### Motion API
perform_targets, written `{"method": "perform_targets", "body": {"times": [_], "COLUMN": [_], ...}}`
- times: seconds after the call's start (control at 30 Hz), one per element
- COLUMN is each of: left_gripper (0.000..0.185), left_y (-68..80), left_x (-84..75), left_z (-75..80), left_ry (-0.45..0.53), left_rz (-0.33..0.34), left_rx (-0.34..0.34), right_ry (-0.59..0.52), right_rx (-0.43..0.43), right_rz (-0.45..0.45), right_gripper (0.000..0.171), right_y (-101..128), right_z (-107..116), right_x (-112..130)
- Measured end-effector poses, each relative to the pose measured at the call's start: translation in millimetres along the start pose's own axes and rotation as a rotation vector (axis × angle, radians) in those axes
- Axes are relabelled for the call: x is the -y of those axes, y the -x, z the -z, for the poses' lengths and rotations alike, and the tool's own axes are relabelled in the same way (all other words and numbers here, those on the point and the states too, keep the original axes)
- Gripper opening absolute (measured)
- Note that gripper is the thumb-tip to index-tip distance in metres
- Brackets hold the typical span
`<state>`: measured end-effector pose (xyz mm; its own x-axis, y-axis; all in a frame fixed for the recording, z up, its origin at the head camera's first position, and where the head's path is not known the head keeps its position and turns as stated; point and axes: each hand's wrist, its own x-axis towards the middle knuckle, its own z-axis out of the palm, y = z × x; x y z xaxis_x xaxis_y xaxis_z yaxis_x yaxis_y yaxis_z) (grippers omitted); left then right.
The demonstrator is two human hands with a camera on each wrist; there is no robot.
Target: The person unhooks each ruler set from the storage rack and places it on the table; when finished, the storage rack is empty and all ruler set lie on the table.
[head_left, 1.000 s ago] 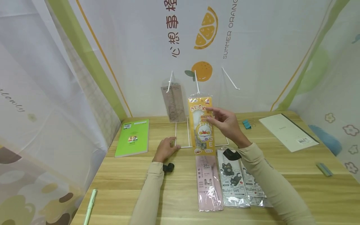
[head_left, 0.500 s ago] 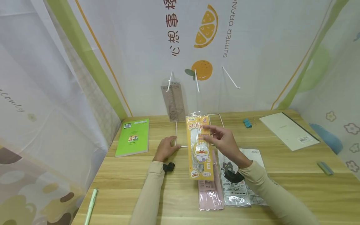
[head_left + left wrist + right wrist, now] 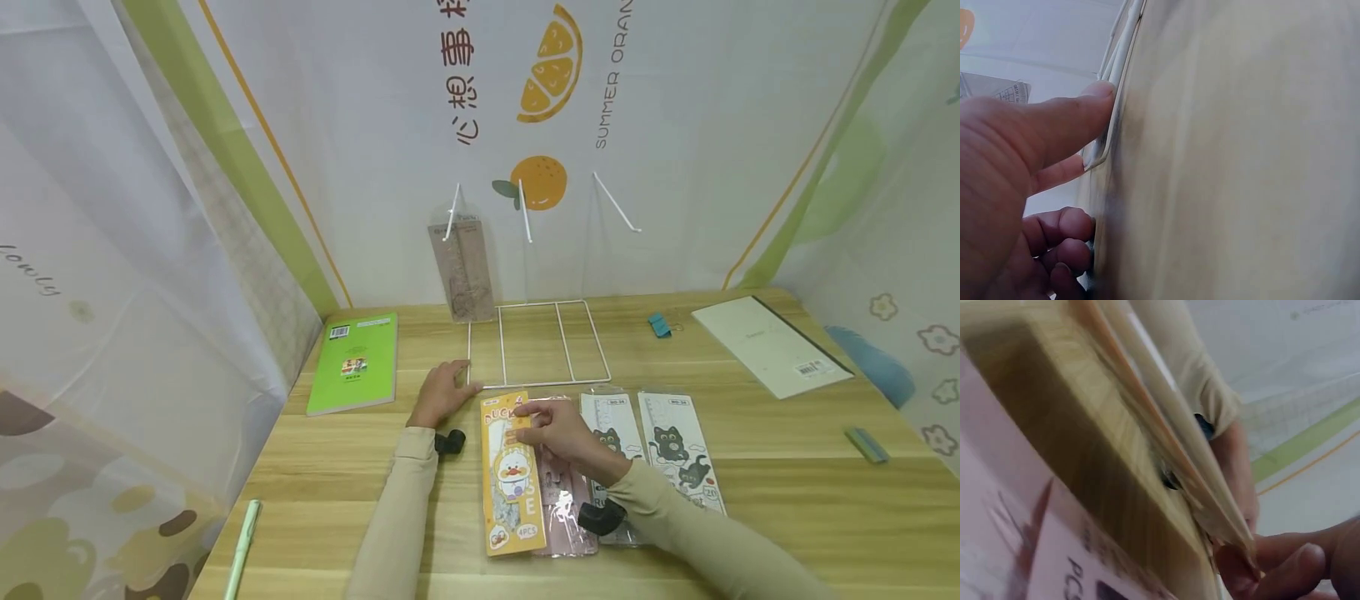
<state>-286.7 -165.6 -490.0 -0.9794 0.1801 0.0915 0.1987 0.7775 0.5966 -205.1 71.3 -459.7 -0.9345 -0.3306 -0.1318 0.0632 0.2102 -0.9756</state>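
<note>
My right hand (image 3: 562,429) pinches the upper right edge of a yellow duck-print ruler-set packet (image 3: 513,475), low over the table's front part. That packet overlaps the left side of a pink ruler packet (image 3: 566,529) and shows edge-on in the right wrist view, with thumb and fingers at its edge. My left hand (image 3: 441,393) holds the front left corner of a white wire rack (image 3: 540,386), thumb on the wire in the left wrist view. From the rack's left prong (image 3: 452,217) hangs a brownish ruler packet (image 3: 462,271); the middle and right prongs are bare.
Two black-cat ruler packets (image 3: 678,442) lie right of the pink one, partly under my right forearm. A green booklet (image 3: 354,362) and a pale green pen (image 3: 242,546) lie left. Toward the right are a teal binder clip (image 3: 660,325), a cream notebook (image 3: 768,346) and a small grey-green block (image 3: 866,446).
My right hand has brought the yellow packet down from just below the middle prong, toward me and slightly left. The rack's base shows again. My left hand has stayed at the corner.
</note>
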Motion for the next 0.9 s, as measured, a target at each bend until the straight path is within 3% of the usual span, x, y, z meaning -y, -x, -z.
{"method": "perform_targets", "body": {"times": [0.23, 0.47, 0.6, 0.77, 0.9], "left_gripper": [0.055, 0.055, 0.054, 0.055, 0.055], "left_y": [-2.2, -1.6, -1.3, -1.4, -2.2], "left_x": [1.9, 1.1, 1.6, 2.6, 3.4], "left_z": [-2.1, -1.1, -0.9, -1.7, -2.0], "left_ry": [0.012, 0.014, 0.008, 0.017, 0.021], "left_rz": [0.019, 0.017, 0.0, 0.002, 0.002], "left_rx": [-0.001, 0.005, 0.004, 0.006, -0.003], "right_ry": [0.061, 0.328, 0.426, 0.516, 0.537], "right_rx": [0.001, -0.003, 0.005, -0.025, -0.106], "right_rz": [0.006, 0.039, 0.072, 0.121, 0.136], "right_gripper": [0.037, 0.032, 0.03, 0.03, 0.03], "right_y": [-8.1, -12.7, -14.8, -15.1, -18.4], "right_z": [-16.1, -22.1, -23.6, -19.1, 0.5], "right_x": [-9.8, -6.6, -9.4, -9.8, -0.8]}}
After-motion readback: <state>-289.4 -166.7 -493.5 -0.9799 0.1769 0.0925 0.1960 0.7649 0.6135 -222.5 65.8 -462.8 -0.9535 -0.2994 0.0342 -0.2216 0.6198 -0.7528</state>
